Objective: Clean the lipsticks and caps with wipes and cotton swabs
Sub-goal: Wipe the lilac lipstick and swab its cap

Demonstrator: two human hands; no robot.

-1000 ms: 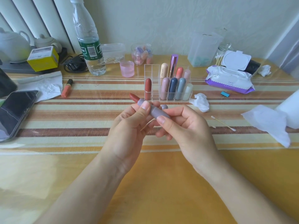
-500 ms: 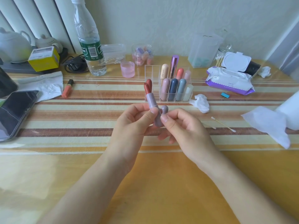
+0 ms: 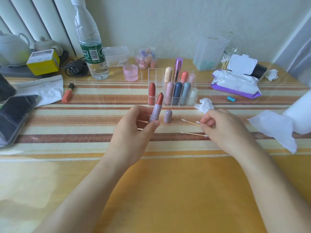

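The left hand (image 3: 133, 132) is gripping a smooth lilac lipstick (image 3: 155, 112), brick-red slanted bullet exposed; the right hand (image 3: 223, 130) is pinching a wooden-stemmed cotton swab (image 3: 191, 122), rounded cap (image 3: 168, 116) standing between them.

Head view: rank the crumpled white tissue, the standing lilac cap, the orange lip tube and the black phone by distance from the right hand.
1. Crumpled white tissue, just behind the right hand.
2. Lilac rounded plastic cap, standing to its left.
3. Orange lip tube, lying far left.
4. Black phone, at the left edge.
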